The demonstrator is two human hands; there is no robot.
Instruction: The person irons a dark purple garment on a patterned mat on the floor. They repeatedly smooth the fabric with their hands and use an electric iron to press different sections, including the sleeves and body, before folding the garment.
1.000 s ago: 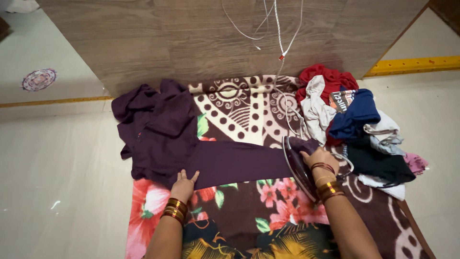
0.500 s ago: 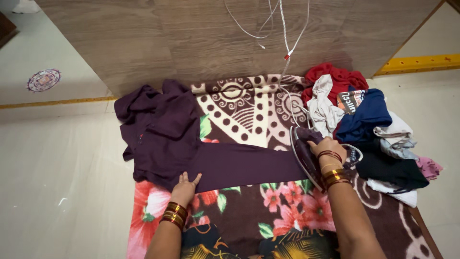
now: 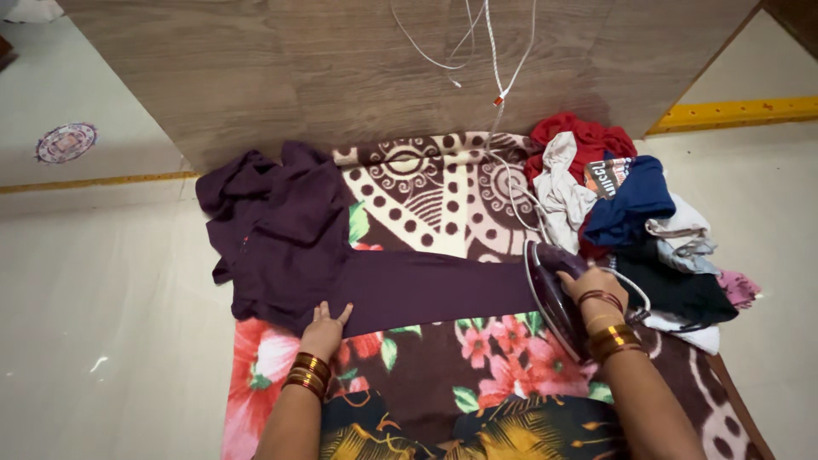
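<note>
Head view showed the right hand closed around the electric iron at the purple garment's right end. The left hand lay flat and open on that garment, spread over the patterned blanket

Evenly and softly lit from above, fairly bright. Faint shadows under the clothes pile and along the wooden panel. No glare. Mostly sharp; slight wide-angle bending toward the edges.

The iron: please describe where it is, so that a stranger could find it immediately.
On the patterned blanket on the floor, find the long purple garment. At its right end, the right hand grips the dark iron, the only hard object beside the clothes pile.
</note>
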